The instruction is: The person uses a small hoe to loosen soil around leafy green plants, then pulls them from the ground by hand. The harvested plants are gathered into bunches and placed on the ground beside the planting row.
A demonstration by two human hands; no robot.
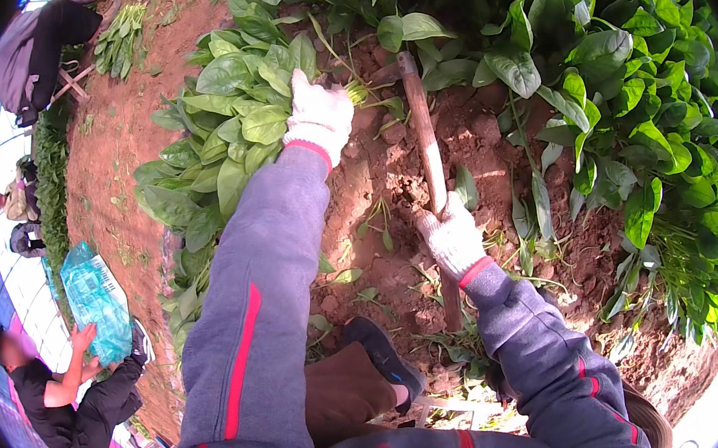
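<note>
My left hand [317, 110], in a white knit glove, is on a bunch of cut spinach [239, 105], its stems poking out past the fingers. The leaves lie on a row of picked spinach to the left. My right hand [451, 232], gloved too, is closed around the wooden handle of a hand hoe [422, 124]. The hoe's metal head [386, 75] is at the far end of the handle, near the soil by the standing plants; its edge is partly hidden.
Dense growing spinach [634, 73] fills the top and right. Loose leaves are scattered on brown soil [359, 224]. My shoe [384, 357] is below. At left a person [63, 397] handles a turquoise plastic bag [97, 303]; several other people are farther off.
</note>
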